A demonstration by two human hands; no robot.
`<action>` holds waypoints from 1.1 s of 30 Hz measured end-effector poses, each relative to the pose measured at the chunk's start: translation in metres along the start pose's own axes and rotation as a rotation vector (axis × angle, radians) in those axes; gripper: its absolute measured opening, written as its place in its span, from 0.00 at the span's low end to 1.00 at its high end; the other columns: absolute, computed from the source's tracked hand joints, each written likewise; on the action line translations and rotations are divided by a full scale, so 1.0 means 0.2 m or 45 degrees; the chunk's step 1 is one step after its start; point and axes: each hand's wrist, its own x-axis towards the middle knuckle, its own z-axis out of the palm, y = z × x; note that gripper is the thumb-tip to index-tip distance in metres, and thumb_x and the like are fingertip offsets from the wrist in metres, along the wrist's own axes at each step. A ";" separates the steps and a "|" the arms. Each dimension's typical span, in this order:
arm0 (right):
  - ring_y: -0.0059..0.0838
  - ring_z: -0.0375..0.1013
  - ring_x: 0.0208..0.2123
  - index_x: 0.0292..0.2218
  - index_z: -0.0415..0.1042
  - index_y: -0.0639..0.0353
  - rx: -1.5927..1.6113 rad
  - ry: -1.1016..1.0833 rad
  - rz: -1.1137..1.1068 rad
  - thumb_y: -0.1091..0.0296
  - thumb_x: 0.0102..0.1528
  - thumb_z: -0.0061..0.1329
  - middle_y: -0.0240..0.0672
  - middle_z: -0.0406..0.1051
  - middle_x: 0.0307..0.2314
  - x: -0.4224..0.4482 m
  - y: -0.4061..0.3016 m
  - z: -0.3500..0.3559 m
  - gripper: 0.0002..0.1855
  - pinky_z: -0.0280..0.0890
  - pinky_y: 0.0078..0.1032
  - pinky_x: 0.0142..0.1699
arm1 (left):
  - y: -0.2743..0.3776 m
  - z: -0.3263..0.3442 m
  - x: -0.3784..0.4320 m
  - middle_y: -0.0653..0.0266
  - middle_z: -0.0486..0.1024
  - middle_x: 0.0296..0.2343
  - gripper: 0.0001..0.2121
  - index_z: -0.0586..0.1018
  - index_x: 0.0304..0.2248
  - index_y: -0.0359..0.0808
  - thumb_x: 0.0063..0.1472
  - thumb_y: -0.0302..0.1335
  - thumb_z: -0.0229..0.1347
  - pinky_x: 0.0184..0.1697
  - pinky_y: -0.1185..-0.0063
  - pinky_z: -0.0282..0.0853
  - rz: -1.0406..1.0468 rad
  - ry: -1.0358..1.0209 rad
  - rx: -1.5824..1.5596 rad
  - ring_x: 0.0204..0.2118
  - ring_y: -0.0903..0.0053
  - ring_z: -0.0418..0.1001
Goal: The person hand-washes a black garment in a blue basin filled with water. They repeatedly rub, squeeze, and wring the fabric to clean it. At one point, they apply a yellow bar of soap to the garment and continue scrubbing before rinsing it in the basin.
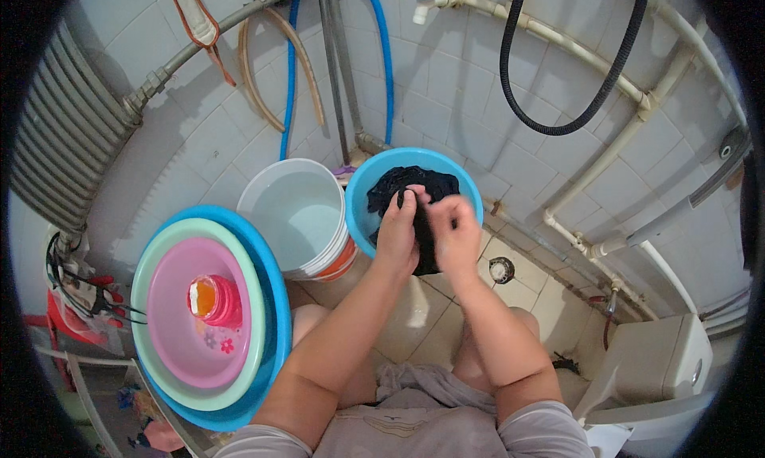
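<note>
My left hand [399, 234] grips a bunched piece of black cloth [426, 249], thumb uppermost, over the near rim of a light blue plastic basin [357, 210]. Part of the cloth hangs down between my hands, past that rim. My right hand [459, 237] is blurred and curled close beside the cloth; whether its fingers hold any of it is hard to see. More black fabric [388, 186] lies heaped inside the basin.
Left of the basin stands a white bucket [291, 219] of water. Stacked basins [258, 338] hold a pink tub [224, 302] with orange content. A floor drain [501, 270], toilet tank [648, 356], wall pipes [588, 48] and a hanging black hose [508, 81] surround the area.
</note>
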 end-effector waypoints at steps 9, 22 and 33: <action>0.36 0.63 0.15 0.16 0.63 0.62 -0.397 -0.031 -0.253 0.70 0.44 0.54 0.39 0.63 0.13 0.10 0.06 -0.01 0.13 0.59 0.25 0.22 | -0.07 0.09 -0.09 0.72 0.65 0.24 0.19 0.67 0.24 0.42 0.64 0.47 0.38 0.32 0.82 0.61 0.149 0.245 0.431 0.29 0.85 0.64; 0.22 0.61 0.25 0.25 0.67 0.65 0.154 -0.020 0.279 0.54 0.60 0.37 0.30 0.64 0.19 0.13 0.20 -0.04 0.23 0.58 0.22 0.33 | 0.01 0.12 -0.11 0.69 0.67 0.24 0.20 0.67 0.23 0.41 0.63 0.48 0.39 0.36 0.76 0.65 -0.185 0.250 -0.050 0.29 0.78 0.67; 0.37 0.69 0.22 0.21 0.69 0.66 -0.358 -0.539 -0.739 0.68 0.48 0.49 0.41 0.68 0.18 -0.17 -0.09 0.02 0.10 0.63 0.27 0.26 | -0.10 -0.26 0.11 0.70 0.68 0.29 0.18 0.72 0.32 0.39 0.61 0.47 0.45 0.36 0.78 0.64 -0.280 -0.450 -0.221 0.31 0.81 0.66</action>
